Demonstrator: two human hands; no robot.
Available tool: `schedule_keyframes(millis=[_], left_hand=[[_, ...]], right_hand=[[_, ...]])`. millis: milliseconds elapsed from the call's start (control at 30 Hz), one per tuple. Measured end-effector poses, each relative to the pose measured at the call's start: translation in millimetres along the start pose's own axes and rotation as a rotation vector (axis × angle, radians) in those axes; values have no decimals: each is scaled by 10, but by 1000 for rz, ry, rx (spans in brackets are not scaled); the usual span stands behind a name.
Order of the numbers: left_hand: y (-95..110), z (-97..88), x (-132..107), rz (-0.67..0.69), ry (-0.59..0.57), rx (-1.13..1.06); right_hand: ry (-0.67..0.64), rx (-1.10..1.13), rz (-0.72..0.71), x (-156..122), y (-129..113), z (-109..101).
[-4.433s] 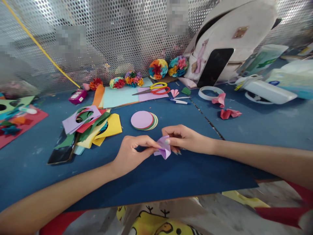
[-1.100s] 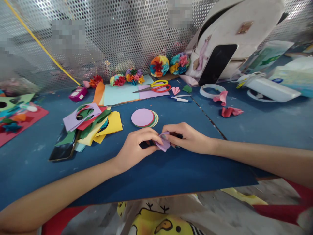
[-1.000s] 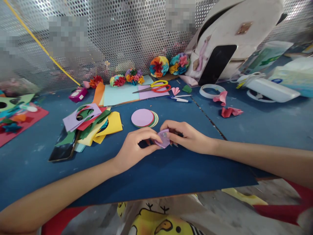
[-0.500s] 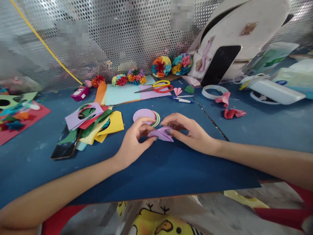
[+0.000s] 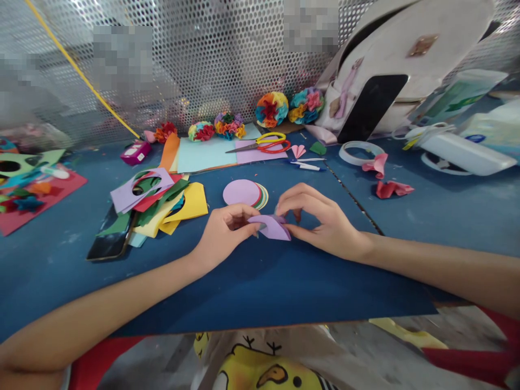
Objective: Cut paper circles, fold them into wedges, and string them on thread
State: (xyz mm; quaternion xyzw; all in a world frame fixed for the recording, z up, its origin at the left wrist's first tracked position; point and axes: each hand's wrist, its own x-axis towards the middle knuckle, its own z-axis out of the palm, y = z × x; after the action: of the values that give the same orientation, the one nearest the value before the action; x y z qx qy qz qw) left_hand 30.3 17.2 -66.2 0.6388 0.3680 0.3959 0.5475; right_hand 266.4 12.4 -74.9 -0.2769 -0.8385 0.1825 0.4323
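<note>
A folded piece of purple paper (image 5: 274, 228) is held up just above the blue table between both hands. My left hand (image 5: 227, 227) pinches its left end between thumb and fingers. My right hand (image 5: 320, 219) grips its right end with the thumb in front; some of those fingertips are hidden behind the paper. Just beyond the hands lies a fanned stack of paper circles (image 5: 241, 193), purple on top with red, green and pale edges showing beneath.
Scissors (image 5: 264, 143) rest on paper sheets (image 5: 205, 155) behind the stack, near pens (image 5: 306, 165). Left are cut-out paper scraps (image 5: 187, 208) over a phone (image 5: 109, 244). Paper flower balls (image 5: 272, 110), a white backpack (image 5: 390, 43), a phone (image 5: 371, 108) and a tape roll (image 5: 353, 153) stand farther back.
The purple paper has been turned and bent, now showing a broader flat face toward me. My right fingers have lifted slightly and shifted along its edge. The view has moved a little.
</note>
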Motion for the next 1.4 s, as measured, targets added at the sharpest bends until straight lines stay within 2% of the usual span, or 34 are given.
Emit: schedule_keyframes(millis=[167, 467, 600, 733, 1133, 1400], left_hand=[[29, 1, -6, -30, -22, 5], [23, 3, -12, -38, -58, -56], [10, 8, -12, -35, -68, -90], [11, 11, -9, -52, -82, -90], [76, 27, -12, -83, -125, -134], [19, 30, -5, -121, -137, -184]], right_hand=[[-9, 2, 31, 17, -11, -2], [-2, -17, -31, 12, 21, -10], [-44, 12, -4, 16, 29, -6], [-28, 12, -24, 30, 5, -6], [-142, 83, -2, 51, -3, -10], [-164, 158, 39, 71, -25, -9]])
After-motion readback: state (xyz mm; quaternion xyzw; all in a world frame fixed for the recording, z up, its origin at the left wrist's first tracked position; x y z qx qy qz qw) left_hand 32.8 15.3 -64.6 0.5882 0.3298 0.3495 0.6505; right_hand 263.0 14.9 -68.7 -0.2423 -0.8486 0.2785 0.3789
